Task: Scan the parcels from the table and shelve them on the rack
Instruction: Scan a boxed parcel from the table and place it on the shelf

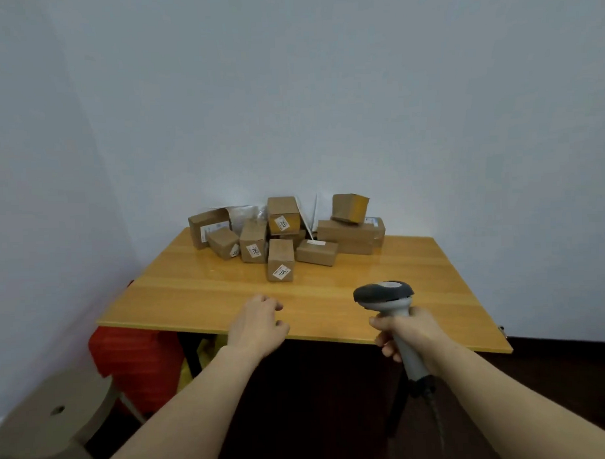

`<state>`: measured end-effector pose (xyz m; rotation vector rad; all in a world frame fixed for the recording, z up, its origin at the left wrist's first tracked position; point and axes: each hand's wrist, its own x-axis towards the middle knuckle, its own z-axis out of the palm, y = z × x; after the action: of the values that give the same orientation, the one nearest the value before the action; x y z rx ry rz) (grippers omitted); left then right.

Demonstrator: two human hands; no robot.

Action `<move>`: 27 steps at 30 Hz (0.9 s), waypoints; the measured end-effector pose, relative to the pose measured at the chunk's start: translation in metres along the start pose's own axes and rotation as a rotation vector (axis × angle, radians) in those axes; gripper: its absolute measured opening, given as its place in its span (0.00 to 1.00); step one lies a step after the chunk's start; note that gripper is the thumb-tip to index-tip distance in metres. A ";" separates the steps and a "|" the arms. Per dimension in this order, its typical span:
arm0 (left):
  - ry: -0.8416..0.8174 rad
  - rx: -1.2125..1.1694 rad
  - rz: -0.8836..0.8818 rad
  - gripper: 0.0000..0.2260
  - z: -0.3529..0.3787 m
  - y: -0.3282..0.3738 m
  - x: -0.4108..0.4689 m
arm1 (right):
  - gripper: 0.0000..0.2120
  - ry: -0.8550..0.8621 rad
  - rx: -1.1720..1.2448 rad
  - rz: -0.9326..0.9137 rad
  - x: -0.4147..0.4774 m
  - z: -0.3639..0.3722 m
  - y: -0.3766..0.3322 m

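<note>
I am gripping the grey plastic scanner (384, 291) in my right hand (406, 332), with my left hand (258, 323) loose and empty to grab the brown cardboard parcels (280, 261) piled far back on the yellow wooden table (200, 301).

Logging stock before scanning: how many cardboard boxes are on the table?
9: left-back box, small box before it, upright box, front box, stacked top box, half-hidden box beneath, flat box, long right box, tilted box atop. More may hide behind.
</note>
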<state>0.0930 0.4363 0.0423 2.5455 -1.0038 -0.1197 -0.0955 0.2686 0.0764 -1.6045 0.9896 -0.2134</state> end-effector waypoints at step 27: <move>-0.142 -0.136 -0.586 0.53 0.148 -0.049 0.409 | 0.09 -0.144 0.077 0.156 0.407 0.044 -0.061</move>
<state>0.3936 0.1444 -0.0860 2.6487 -0.2516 -0.5168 0.2146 0.0177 -0.0333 -1.4443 0.9777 -0.0281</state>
